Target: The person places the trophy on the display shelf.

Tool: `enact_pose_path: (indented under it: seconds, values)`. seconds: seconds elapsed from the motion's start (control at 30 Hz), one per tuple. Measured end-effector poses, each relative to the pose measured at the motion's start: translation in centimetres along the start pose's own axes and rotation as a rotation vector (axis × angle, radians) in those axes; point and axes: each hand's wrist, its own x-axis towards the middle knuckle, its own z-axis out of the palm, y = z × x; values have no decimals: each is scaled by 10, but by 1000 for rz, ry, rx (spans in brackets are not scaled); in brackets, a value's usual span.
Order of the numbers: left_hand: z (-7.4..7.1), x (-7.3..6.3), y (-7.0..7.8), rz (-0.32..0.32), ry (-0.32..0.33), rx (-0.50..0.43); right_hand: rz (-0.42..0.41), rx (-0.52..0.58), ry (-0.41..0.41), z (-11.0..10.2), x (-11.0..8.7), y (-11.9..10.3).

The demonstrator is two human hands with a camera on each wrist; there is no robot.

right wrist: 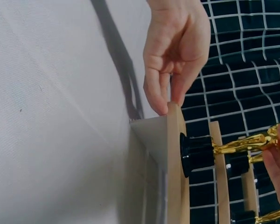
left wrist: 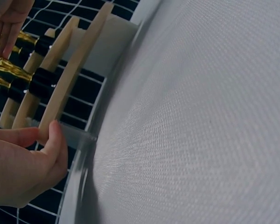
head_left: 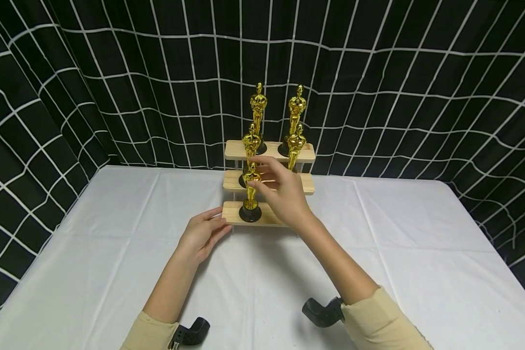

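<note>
A three-tier wooden stand [head_left: 269, 218] with pale boards holds several gold figure statuettes on round black bases. On the left of its lowest board stands the front statuette [head_left: 251, 200]. My right hand [head_left: 284, 192] pinches this statuette's upper body between thumb and fingers, while the black base [right wrist: 196, 153] sits against the board in the right wrist view. With thumb and fingers, my left hand [head_left: 201, 236] grips the left end of the lowest board [left wrist: 71, 74]. Clear supports [left wrist: 77, 133] show under that board.
Behind the front statuette, two statuettes stand on the middle board [head_left: 306, 184] and two, including the top right statuette [head_left: 296, 104], on the top board [head_left: 272, 150]. A white cloth [head_left: 113, 253] covers the table. Black curtain with a white grid [head_left: 166, 97] surrounds the back and sides.
</note>
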Motion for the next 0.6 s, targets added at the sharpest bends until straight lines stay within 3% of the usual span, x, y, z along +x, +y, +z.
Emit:
enact_pose_path:
  seconds: [0.2,0.6]
  values:
    - [1,-5,0,39,17,74,0,50,37,-1,-7,1]
    - [7,-14,3,286,139,552,2,-14,143,-33,-36,19]
